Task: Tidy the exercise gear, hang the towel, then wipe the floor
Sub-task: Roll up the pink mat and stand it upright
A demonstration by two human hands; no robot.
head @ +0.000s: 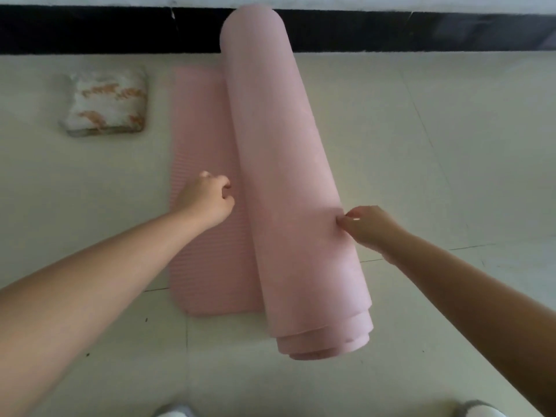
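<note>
i see the pink mat (288,182) mostly rolled on the floor (421,145), its flat tail left of the roll. my right hand (365,225) pinches the roll's side; my left hand (207,198) hovers loosely curled, holding nothing. a folded towel (105,103) lies left.

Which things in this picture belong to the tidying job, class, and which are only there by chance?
Belongs to the job:
- pink foam exercise mat, mostly rolled
- folded white towel with orange print on the floor
- pale tiled floor, to be wiped
- left hand over the mat's flat part
- right hand touching the roll

Just there:
- black skirting strip
- grey shoe tips
</note>
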